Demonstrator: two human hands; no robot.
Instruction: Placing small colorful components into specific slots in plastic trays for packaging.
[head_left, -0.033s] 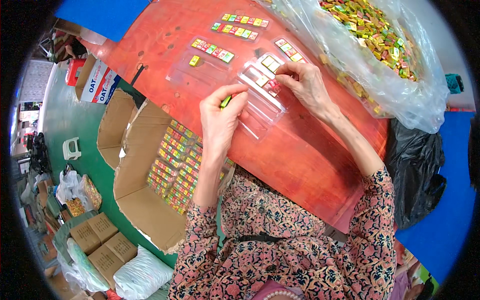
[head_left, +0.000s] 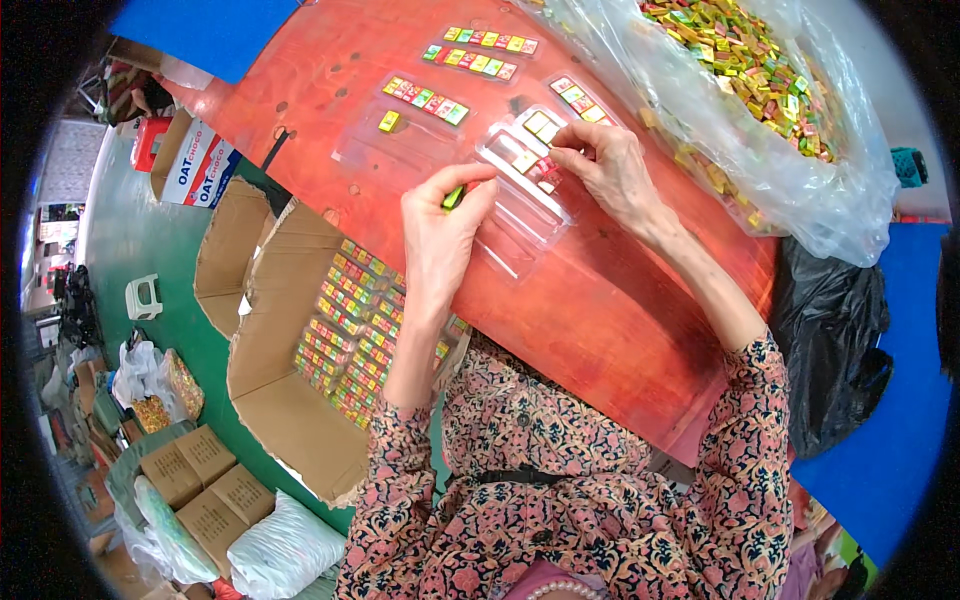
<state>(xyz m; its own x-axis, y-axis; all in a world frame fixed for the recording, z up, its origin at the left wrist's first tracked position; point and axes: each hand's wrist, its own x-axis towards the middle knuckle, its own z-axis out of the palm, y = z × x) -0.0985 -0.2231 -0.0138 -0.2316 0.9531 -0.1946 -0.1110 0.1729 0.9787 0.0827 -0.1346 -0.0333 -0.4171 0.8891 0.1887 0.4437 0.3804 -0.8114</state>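
Observation:
My left hand (head_left: 445, 225) is closed over the near left part of a clear plastic tray. A small green and yellow wrapped block (head_left: 453, 198) shows between its fingers. My right hand (head_left: 615, 180) bends down over the tray's far right part, thumb and forefinger pinched together; what they grip, if anything, is hidden. The clear tray (head_left: 520, 225) lies on the red table with a few white, yellow and red blocks (head_left: 525, 161) in its far slots, and its near slots are bare. To its left, another clear tray (head_left: 365, 150) has a row of blocks and a single yellow block (head_left: 388, 121).
Filled strips of blocks (head_left: 490, 40) lie at the far side of the red table (head_left: 600, 290). A big clear bag (head_left: 850, 200) of loose blocks stands far right, above a black bag (head_left: 825, 340). Left of the table, an open carton (head_left: 290, 420) contains many filled trays.
My left hand has shifted very slightly to the right. My right hand and the trays look unmoved.

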